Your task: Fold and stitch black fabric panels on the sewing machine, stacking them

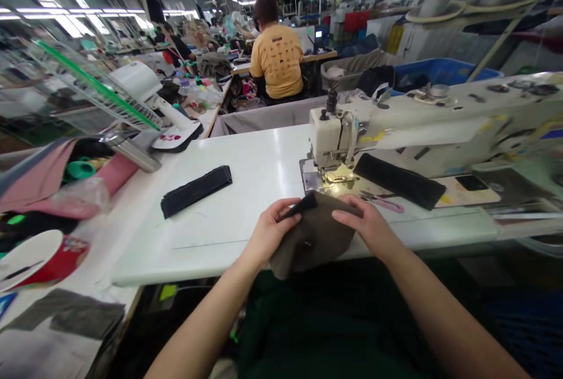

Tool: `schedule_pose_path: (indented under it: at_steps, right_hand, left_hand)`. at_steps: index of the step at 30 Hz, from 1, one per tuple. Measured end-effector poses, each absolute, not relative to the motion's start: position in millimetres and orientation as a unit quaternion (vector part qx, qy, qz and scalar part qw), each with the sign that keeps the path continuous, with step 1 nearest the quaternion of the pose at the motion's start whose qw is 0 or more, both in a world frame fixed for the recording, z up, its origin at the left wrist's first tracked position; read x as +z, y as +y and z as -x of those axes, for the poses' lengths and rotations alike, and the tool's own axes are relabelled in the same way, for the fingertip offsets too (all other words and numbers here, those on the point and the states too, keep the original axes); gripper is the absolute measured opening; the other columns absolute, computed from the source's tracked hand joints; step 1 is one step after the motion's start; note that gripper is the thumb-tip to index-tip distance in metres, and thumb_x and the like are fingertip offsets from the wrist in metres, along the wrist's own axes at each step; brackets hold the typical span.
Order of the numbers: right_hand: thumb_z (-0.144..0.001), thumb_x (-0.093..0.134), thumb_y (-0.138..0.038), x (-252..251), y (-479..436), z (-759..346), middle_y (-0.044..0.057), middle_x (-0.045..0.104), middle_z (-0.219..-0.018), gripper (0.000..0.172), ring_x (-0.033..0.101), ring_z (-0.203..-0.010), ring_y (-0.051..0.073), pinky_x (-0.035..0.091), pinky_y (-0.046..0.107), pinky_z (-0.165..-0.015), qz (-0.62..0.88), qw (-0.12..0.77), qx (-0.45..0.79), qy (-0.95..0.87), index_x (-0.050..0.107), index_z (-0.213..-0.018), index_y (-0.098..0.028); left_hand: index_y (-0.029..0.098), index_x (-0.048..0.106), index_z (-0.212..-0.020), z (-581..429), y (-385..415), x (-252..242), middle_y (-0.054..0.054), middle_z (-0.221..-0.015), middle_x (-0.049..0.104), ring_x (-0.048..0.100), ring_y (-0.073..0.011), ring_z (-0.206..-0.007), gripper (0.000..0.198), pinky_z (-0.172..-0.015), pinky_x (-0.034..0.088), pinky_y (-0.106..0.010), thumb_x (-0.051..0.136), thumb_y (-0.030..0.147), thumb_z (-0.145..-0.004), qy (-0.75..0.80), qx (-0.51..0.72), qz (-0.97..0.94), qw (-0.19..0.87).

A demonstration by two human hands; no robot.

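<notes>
You hold the brown cloth at the near edge of the white table, just on the near side of the sewing machine. Its lower part hangs loose toward your lap, so if either pinch slackens, the cloth could sag or slide off the edge. The black strip along its upper left side could shift out of line if your left fingers pull harder than your right. The cutter with the pink handle lies just right of the cloth, near your right hand; a sweep that way could snag the cloth or nudge the blades. The black fabric piece beyond it could also get pushed askew. Reaching too far forward could bring your fingertips close to the needle area.

Your left hand grasps the cloth's upper left side, thumb on the near face and fingers curled behind. Your right hand pinches the upper right side, thumb laid flat across the near face, with the other fingers mostly hidden behind. Both forearms reach forward and angle inward, with the wrists well apart.
</notes>
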State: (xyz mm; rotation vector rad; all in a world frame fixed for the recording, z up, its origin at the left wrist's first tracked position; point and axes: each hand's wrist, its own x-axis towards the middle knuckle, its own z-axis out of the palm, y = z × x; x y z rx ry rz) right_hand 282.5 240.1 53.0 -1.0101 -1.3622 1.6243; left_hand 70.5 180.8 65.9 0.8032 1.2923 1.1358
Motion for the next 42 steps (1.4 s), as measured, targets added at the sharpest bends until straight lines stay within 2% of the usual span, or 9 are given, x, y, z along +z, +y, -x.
schedule_pose_path:
  at_steps: [9, 13, 17, 22, 25, 28, 33, 37, 42]
  right_hand:
    - [-0.069, 0.085, -0.043, 50, 265, -295, 0.007, 0.071, -0.112, 0.055, 0.067, -0.104, 0.028, 0.054, 0.043, -0.092, 0.42, 0.336, 0.628, -0.562, 0.062, -0.115, -0.024]
    - [-0.074, 0.078, -0.052, 28, 279, -291, 0.013, 0.067, -0.114, 0.064, 0.067, -0.091, 0.027, 0.056, 0.046, -0.083, 0.535, 0.412, 0.375, -0.635, 0.057, -0.125, -0.019]
    - [-0.098, 0.054, -0.046, 23, 259, -304, 0.012, 0.068, -0.11, 0.031, 0.067, -0.091, 0.023, 0.056, 0.042, -0.088, 0.48, 0.441, 0.17, -0.739, 0.064, -0.112, -0.019]
    - [-0.078, 0.08, -0.052, 22, 218, -326, 0.016, 0.043, -0.155, 0.097, 0.037, -0.146, 0.032, 0.035, 0.052, -0.119, 0.228, 0.155, 0.161, -0.948, 0.033, -0.155, -0.017]
    - [-0.086, 0.068, -0.013, 15, 212, -332, 0.01, 0.035, -0.161, 0.082, 0.024, -0.152, 0.027, 0.024, 0.054, -0.124, 0.185, 0.086, 0.111, -0.973, 0.028, -0.158, -0.02]
    - [-0.089, 0.051, -0.001, 19, 220, -331, 0.009, 0.051, -0.151, 0.062, 0.04, -0.145, 0.023, 0.03, 0.05, -0.121, 0.171, 0.139, 0.157, -0.963, 0.048, -0.147, -0.021]
    - [-0.099, 0.053, -0.032, 36, 246, -312, 0.004, 0.075, -0.098, 0.021, 0.071, -0.092, 0.02, 0.056, 0.033, -0.084, 0.335, 0.253, 0.388, -0.82, 0.071, -0.1, -0.021]
    - [-0.087, 0.063, -0.05, 30, 263, -289, 0.001, 0.069, -0.074, 0.045, 0.063, -0.06, 0.018, 0.051, 0.03, -0.056, 0.502, 0.318, 0.481, -0.645, 0.062, -0.117, -0.017]
    - [-0.08, 0.066, -0.054, 18, 255, -280, 0.002, 0.07, -0.081, 0.076, 0.066, -0.071, 0.02, 0.054, 0.034, -0.072, 0.538, 0.393, 0.474, -0.575, 0.042, -0.14, -0.014]
  left_hand:
    - [0.014, 0.075, -0.098, -45, 189, 60, -0.013, -0.095, 0.075, 0.069, -0.0275, -0.09, 0.055, -0.085, 0.055, -0.038, 0.057, 0.065, -0.089, 0.621, 0.442, -0.34, 0.551]
    - [0.011, 0.063, -0.127, -36, 189, 48, -0.018, -0.116, 0.067, 0.064, -0.0325, -0.106, 0.05, -0.099, 0.049, -0.05, 0.059, 0.046, -0.092, 0.727, 0.386, -0.51, 0.25]
    - [0.016, 0.048, -0.144, -24, 168, 42, -0.019, -0.143, 0.053, 0.05, -0.0305, -0.134, 0.048, -0.113, 0.041, -0.05, 0.051, 0.031, -0.099, 0.637, 0.295, -0.71, 0.046]
    - [0.018, 0.03, -0.157, -4, 134, 29, -0.017, -0.157, 0.042, 0.037, -0.0336, -0.146, 0.08, -0.122, 0.023, -0.056, 0.066, 0.044, -0.09, 0.451, 0.054, -0.891, 0.028]
    - [0.02, 0.022, -0.16, 2, 128, 26, -0.014, -0.161, 0.036, 0.031, -0.0289, -0.15, 0.076, -0.124, 0.017, -0.053, 0.056, 0.02, -0.092, 0.447, -0.002, -0.895, -0.009]
    - [0.022, 0.037, -0.155, 5, 134, 36, -0.012, -0.154, 0.048, 0.044, -0.0275, -0.143, 0.067, -0.12, 0.025, -0.05, 0.053, 0.015, -0.089, 0.441, 0.041, -0.896, 0.044]
    - [0.02, 0.073, -0.104, 2, 170, 49, -0.008, -0.101, 0.076, 0.07, -0.0234, -0.095, 0.033, -0.088, 0.053, -0.037, 0.045, 0.036, -0.097, 0.584, 0.222, -0.747, 0.226]
    - [0.019, 0.068, -0.084, -5, 197, 41, -0.006, -0.083, 0.075, 0.068, -0.0255, -0.08, 0.041, -0.074, 0.055, -0.037, 0.045, 0.052, -0.091, 0.71, 0.274, -0.587, 0.275]
    - [0.022, 0.062, -0.08, -16, 197, 37, -0.006, -0.083, 0.071, 0.066, -0.0266, -0.082, 0.032, -0.079, 0.052, -0.039, 0.05, 0.051, -0.086, 0.718, 0.289, -0.605, 0.187]
